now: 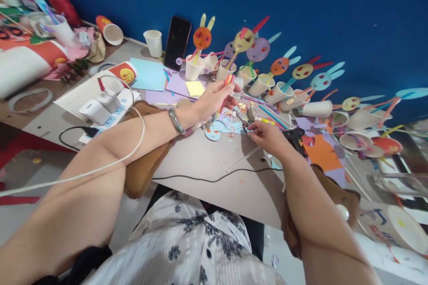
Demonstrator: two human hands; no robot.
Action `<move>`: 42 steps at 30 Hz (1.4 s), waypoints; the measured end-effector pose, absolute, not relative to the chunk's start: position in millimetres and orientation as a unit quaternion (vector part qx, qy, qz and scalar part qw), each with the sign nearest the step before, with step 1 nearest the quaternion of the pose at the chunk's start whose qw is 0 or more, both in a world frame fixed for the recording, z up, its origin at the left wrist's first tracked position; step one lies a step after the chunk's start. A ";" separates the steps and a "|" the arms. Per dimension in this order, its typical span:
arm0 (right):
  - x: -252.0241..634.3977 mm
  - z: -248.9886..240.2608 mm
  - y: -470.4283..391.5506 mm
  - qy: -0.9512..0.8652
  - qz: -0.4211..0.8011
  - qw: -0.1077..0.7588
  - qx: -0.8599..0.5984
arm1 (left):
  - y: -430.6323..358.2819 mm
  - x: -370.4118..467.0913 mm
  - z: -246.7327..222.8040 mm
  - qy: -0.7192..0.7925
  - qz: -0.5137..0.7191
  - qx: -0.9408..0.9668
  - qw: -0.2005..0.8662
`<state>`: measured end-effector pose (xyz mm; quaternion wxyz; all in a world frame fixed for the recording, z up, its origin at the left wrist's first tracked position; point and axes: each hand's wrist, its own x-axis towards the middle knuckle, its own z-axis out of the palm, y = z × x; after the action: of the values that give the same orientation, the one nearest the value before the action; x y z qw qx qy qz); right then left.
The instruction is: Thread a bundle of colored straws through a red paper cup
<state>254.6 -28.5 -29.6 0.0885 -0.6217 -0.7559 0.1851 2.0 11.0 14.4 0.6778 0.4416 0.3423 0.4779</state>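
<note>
My left hand [216,98], with a bangle on its wrist, is raised over the middle of the table, fingers closed around a small bundle of red and yellow strips [229,79]. Beside those fingers is a clear, shiny round thing [238,84] whose kind I cannot make out. My right hand [267,136] rests low over the table, its fingertips closed at the dark handles of a pair of scissors [245,124]. Between the hands lie light blue paper scraps [230,125] and a blue paper disc with a drawn face [212,133].
Paper cups with rabbit-faced discs, such as an orange one [202,38], line the blue wall. A phone [178,43] leans there. On the left are a power strip [113,113] and stacked cups [90,89]. A black glue gun [296,140] and cable [214,181] lie nearby.
</note>
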 end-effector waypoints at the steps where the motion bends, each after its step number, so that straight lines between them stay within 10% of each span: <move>1: 254.2 -29.0 -27.8 -0.759 0.173 0.085 -0.622 | 10.9 1.9 15.0 0.345 0.479 0.441 0.676; 23: 208.8 -29.5 -2.6 -0.816 -0.018 -0.127 -0.563 | 7.1 0.2 15.5 0.302 0.508 0.421 0.688; 34: 180.1 -6.2 -36.7 -0.828 0.126 0.099 -0.538 | 8.3 -0.5 21.1 0.321 0.490 0.417 0.695; 42: 90.9 -37.3 -63.8 -0.908 0.169 0.032 -0.382 | 15.0 0.1 13.9 0.315 0.497 0.432 0.684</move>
<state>90.9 -63.8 -37.3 0.0321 -0.3821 -0.9080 0.1690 0.1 15.0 13.9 0.6841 0.4316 0.3149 0.4965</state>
